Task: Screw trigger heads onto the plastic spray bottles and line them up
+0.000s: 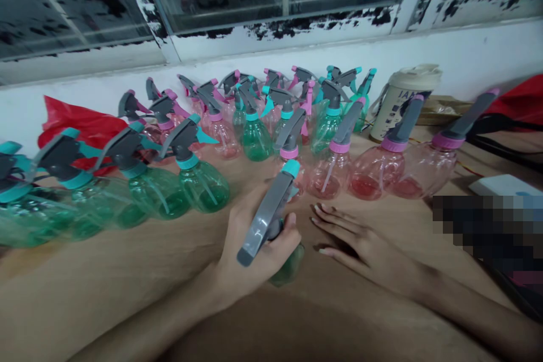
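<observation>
My left hand (250, 243) is wrapped round the neck of a green spray bottle (288, 266) with a grey trigger head and a turquoise nozzle tip. Its body is mostly hidden behind my fingers. Flat on the table, fingers spread, my right hand (360, 240) lies just right of that bottle and holds nothing. Beyond the right hand stand pink spray bottles with grey heads and pink collars, the nearest being a pink spray bottle (328, 175). To the left is a row of green spray bottles, ending in a green spray bottle (206, 186) near my left hand.
Several more pink and green spray bottles (257, 138) crowd the back of the wooden table (178, 277) by the wall. A large white cup (401, 104) stands at the back right. Red plastic bags (72, 124) lie at both sides. A white box (504, 185) sits at the right.
</observation>
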`<state>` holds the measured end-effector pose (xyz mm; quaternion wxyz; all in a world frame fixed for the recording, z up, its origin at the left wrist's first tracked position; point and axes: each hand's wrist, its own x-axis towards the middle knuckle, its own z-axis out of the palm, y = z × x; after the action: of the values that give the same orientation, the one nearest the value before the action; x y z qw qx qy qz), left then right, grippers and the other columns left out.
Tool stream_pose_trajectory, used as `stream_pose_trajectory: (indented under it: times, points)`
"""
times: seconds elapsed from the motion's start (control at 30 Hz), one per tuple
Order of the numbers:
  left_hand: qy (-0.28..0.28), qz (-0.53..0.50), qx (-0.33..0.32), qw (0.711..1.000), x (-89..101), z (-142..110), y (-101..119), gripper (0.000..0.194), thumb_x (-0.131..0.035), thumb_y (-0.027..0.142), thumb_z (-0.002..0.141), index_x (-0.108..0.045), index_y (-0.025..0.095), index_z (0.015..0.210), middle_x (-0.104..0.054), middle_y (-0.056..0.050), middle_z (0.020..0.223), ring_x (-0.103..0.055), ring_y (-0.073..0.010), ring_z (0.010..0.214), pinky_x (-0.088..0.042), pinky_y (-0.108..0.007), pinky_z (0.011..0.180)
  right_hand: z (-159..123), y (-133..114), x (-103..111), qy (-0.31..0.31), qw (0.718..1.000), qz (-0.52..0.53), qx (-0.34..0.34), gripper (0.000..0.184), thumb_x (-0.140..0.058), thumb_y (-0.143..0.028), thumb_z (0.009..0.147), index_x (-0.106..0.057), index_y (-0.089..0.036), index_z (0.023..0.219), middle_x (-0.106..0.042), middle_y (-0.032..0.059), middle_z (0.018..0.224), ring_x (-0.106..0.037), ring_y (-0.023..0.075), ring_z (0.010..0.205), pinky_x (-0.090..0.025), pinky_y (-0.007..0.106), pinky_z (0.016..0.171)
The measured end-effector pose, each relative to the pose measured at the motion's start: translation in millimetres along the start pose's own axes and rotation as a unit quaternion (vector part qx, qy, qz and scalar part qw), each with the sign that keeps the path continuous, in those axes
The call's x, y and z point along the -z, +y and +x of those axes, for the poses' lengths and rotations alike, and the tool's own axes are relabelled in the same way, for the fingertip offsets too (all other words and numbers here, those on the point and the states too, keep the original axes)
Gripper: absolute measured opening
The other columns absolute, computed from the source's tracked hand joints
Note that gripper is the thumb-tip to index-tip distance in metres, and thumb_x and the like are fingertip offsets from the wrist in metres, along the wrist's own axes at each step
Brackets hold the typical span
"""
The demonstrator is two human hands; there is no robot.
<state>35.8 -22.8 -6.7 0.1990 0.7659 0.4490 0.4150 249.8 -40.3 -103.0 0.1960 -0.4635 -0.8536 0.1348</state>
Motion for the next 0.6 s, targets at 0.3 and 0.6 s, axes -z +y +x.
stream_pose_trajectory:
  times: [0.3, 0.6]
  points:
    - [-0.018, -0.037, 0.004, 0.999, -1.7, 1.2, -0.7, 0.036, -0.055, 0.011, 0.071, -0.051, 0.022, 0.105, -0.063, 0.0, 0.092, -0.064, -0.0141, 0.079, -0.055, -0.023, 0.066, 0.0, 1.4, -0.1, -0.008, 1.0, -0.008, 0.005, 0.053, -0.044, -0.042, 0.09, -0.032, -0.024, 0.139, -0.038, 0.003, 0.143, -0.031, 0.0217, 0.132, -0.033, 0.044, 0.107]
    - [-0.042, -0.04, -0.013, 0.998, 3.0, 3.4, -2.6, 0.031, -0.051, 0.011, 0.07, -0.055, 0.023, 0.098, -0.063, 0.001, 0.081, -0.061, -0.0144, 0.066, -0.052, -0.027, 0.064, -0.6, 1.8, -0.1, -0.006, 1.0, -0.011, 0.002, 0.052, -0.044, -0.042, 0.09, -0.036, -0.021, 0.137, -0.038, 0.0033, 0.143, -0.031, 0.0204, 0.132, -0.032, 0.042, 0.107]
